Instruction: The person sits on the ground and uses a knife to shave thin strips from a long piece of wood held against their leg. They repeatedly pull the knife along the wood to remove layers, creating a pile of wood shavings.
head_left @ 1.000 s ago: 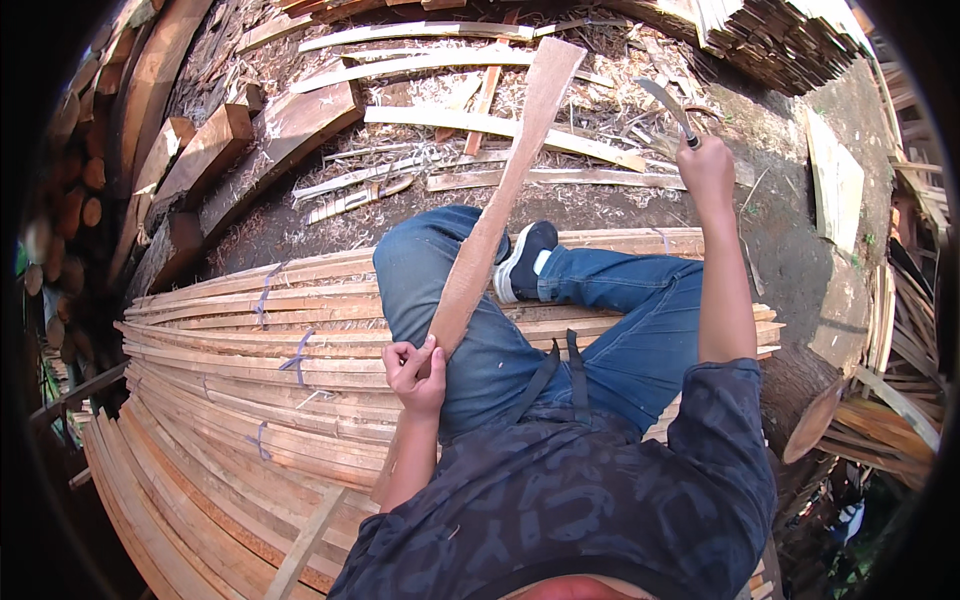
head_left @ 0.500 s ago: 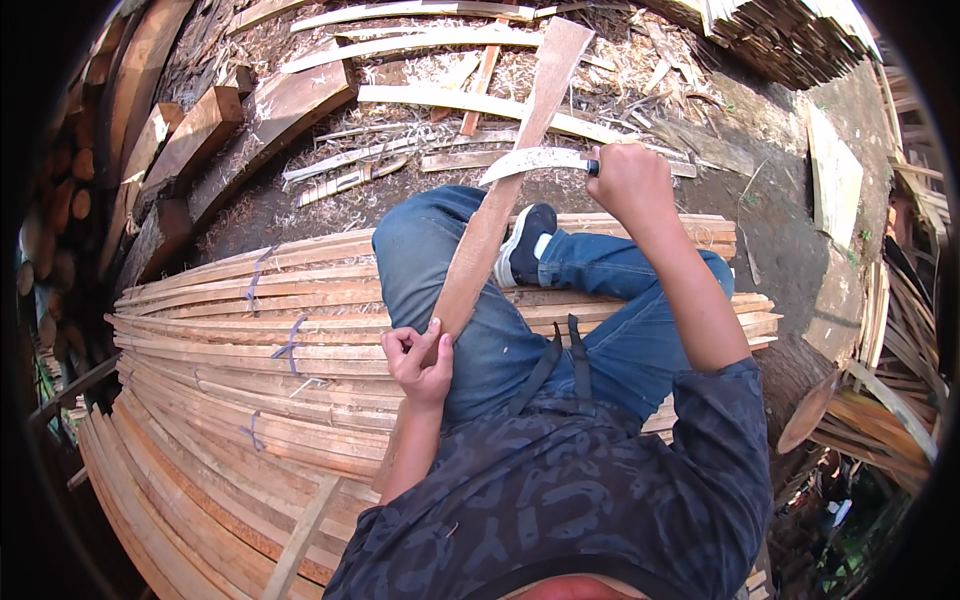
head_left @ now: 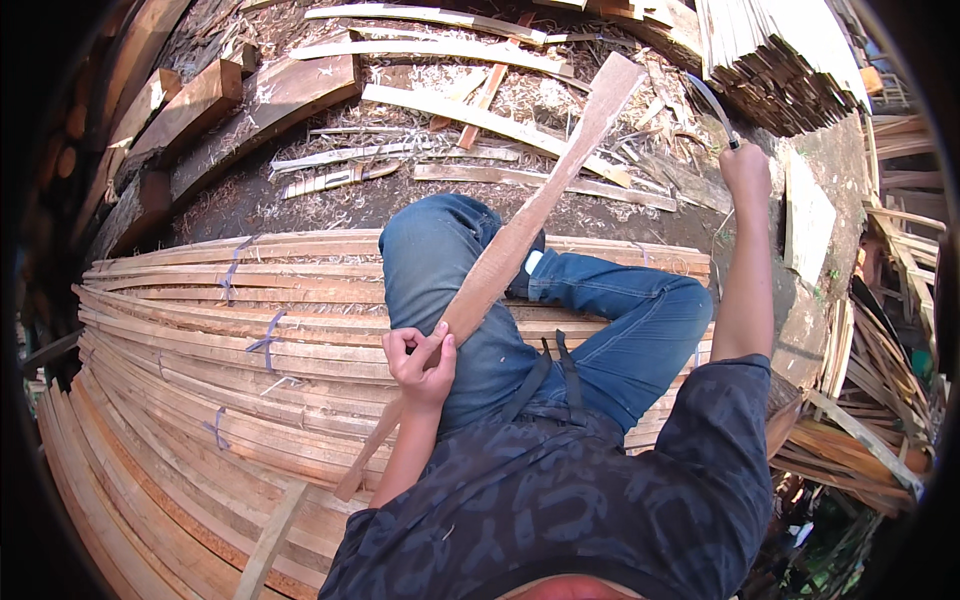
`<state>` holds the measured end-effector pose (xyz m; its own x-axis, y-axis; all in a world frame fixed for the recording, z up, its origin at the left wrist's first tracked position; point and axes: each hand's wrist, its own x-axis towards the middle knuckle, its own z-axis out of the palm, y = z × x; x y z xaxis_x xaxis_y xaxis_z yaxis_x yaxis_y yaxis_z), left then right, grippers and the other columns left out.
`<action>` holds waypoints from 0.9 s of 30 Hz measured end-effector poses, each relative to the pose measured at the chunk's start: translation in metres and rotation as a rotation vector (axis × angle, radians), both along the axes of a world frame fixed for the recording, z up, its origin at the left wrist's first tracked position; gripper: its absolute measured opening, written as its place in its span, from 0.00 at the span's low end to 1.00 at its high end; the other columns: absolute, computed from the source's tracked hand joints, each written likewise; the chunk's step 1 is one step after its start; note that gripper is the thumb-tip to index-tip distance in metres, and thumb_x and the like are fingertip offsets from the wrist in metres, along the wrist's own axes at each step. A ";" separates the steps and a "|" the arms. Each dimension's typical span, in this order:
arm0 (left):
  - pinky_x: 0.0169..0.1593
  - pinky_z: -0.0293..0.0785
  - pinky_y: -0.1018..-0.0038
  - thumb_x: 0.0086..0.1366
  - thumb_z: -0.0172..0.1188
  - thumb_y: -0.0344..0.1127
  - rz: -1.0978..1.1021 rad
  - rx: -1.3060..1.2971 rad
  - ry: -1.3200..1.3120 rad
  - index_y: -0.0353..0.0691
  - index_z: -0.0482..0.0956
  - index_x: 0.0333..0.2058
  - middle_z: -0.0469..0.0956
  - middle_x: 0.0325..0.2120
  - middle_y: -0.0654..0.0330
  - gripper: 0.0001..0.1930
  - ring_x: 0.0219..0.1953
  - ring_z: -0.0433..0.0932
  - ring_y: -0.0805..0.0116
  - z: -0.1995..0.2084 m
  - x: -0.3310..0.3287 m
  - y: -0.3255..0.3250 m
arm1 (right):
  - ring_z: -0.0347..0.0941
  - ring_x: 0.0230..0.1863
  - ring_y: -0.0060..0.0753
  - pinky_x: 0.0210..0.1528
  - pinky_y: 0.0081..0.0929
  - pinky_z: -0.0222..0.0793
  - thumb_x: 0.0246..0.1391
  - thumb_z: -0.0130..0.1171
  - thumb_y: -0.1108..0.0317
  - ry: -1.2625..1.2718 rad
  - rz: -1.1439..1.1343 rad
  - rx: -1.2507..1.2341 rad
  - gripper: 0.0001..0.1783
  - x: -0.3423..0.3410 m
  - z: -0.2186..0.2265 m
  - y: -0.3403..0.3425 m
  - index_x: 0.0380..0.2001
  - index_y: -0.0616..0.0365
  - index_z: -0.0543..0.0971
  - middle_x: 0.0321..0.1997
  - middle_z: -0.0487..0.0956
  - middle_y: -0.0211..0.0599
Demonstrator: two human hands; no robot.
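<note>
A long, thin wooden slat (head_left: pixel 530 215) with a waisted, shaped outline lies slantwise across my bent left knee, its wide far end raised over the ground. My left hand (head_left: pixel 420 365) pinches it between thumb and fingers near my lap, and its narrow lower end sticks out past my left forearm. Out to the far right, my right hand (head_left: pixel 746 175) is closed round the dark handle of a curved knife (head_left: pixel 712 103). The blade points away from me, apart from the slat.
I sit on bundles of wooden strips (head_left: pixel 320 335) tied with purple cord. Thick beams (head_left: pixel 265 115) lie at the far left. A sheathed knife (head_left: pixel 338 181), offcuts and shavings cover the ground ahead. A stack of thin boards (head_left: pixel 790 80) stands at the far right.
My right hand has swung the knife off the slat, out to the right and away. The slat's far end has shifted right and down, still in my left hand.
</note>
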<state>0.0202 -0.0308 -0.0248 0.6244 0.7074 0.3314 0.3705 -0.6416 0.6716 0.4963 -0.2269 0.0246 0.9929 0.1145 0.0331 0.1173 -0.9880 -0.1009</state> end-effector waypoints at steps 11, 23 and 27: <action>0.34 0.62 0.72 0.47 0.70 0.29 -0.022 -0.013 0.018 0.44 0.86 0.34 0.65 0.24 0.62 0.13 0.30 0.62 0.66 0.000 0.000 -0.003 | 0.79 0.24 0.48 0.29 0.41 0.75 0.44 0.60 0.63 -0.025 0.501 0.011 0.09 -0.141 -0.020 0.053 0.21 0.57 0.82 0.20 0.79 0.48; 0.35 0.62 0.71 0.46 0.71 0.29 -0.050 0.034 0.019 0.45 0.86 0.39 0.64 0.26 0.61 0.17 0.30 0.62 0.65 0.003 0.008 -0.004 | 0.80 0.27 0.42 0.29 0.38 0.76 0.40 0.66 0.60 -0.069 0.541 -0.054 0.10 -0.094 -0.042 0.079 0.22 0.54 0.81 0.21 0.80 0.41; 0.35 0.62 0.71 0.45 0.71 0.29 -0.039 0.040 0.039 0.45 0.86 0.38 0.64 0.25 0.61 0.17 0.30 0.62 0.65 0.009 0.008 -0.007 | 0.81 0.33 0.48 0.36 0.41 0.75 0.45 0.59 0.61 -0.043 0.358 -0.066 0.12 -0.054 -0.035 0.078 0.24 0.59 0.82 0.25 0.81 0.49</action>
<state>0.0284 -0.0379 -0.0159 0.6641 0.6690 0.3338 0.3705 -0.6823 0.6302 0.4419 -0.1487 -0.0106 0.8873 0.4578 0.0549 0.4596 -0.8878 -0.0253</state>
